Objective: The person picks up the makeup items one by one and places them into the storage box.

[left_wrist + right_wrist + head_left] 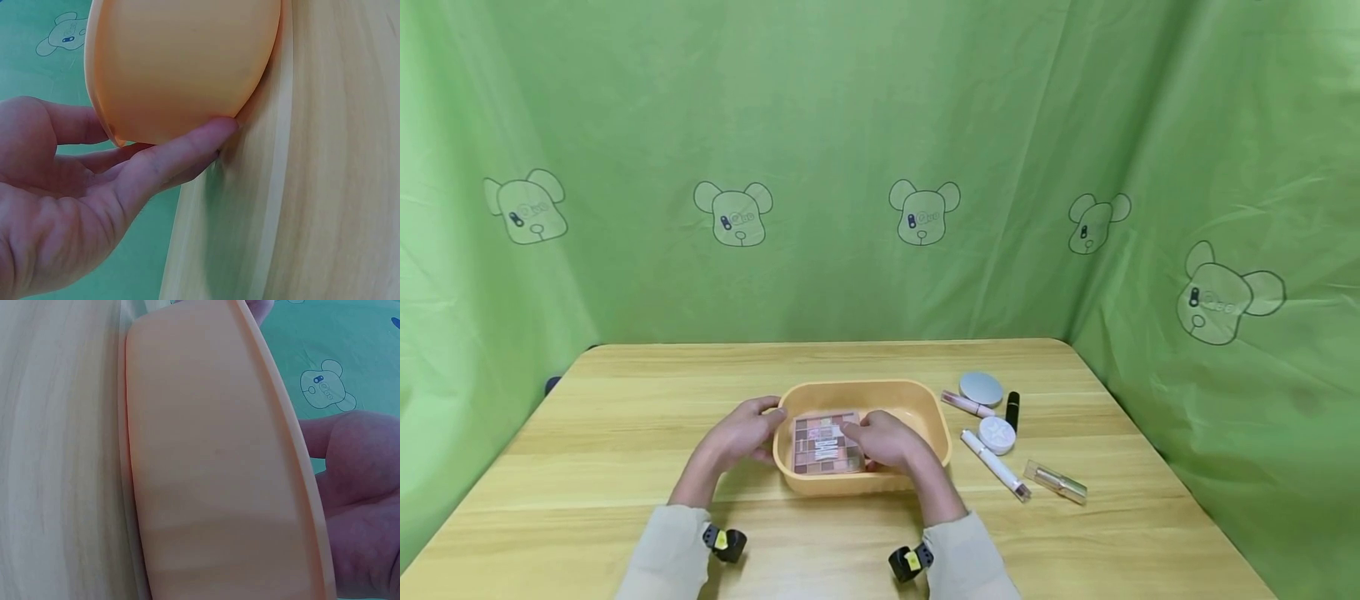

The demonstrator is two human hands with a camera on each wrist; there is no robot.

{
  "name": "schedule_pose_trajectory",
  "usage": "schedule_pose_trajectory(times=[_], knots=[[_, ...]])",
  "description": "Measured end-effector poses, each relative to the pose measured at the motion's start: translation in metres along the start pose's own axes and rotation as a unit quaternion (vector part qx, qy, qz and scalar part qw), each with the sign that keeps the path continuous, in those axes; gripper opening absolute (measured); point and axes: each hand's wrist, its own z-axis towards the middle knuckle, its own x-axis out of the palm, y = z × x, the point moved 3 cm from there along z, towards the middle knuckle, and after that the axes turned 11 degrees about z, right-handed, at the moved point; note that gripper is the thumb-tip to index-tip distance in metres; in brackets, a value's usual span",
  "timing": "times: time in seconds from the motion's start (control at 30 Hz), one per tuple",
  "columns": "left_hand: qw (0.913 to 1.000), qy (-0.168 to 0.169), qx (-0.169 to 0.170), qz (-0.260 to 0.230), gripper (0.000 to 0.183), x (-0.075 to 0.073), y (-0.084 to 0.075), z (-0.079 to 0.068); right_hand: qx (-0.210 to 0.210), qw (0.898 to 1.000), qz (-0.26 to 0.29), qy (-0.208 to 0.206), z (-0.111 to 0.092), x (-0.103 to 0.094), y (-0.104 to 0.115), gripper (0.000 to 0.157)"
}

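A yellow-orange plastic basin stands on the table. My left hand grips its left end, the thumb over the rim and the other fingers against the outer wall; the left wrist view shows fingers along the basin's side. Inside the basin, at its left, is an eyeshadow palette with a clear patterned lid. My right hand reaches over the near rim and holds the palette by its right edge, thumb on top. In the right wrist view the basin's wall hides most of that hand's fingers.
To the basin's right lie several cosmetics: a silver-grey round compact, a pink tube, a black tube, a white compact, a white tube and a clear-and-gold tube. Green curtains stand behind the wooden table.
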Motion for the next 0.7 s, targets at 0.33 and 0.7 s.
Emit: schedule_pose_trajectory(times=[0.33,0.7], knots=[[1.0,0.001,0.002,0.0,0.056,-0.0008,-0.0003,-0.0002,-0.002,1.0,-0.001,0.007,-0.0013,-0.0008,0.0011,0.044],[1.0,0.002,0.001,0.002,0.056,-0.0005,0.0001,0.0003,-0.002,1.0,0.001,0.011,-0.0038,-0.0011,0.0034,0.044]])
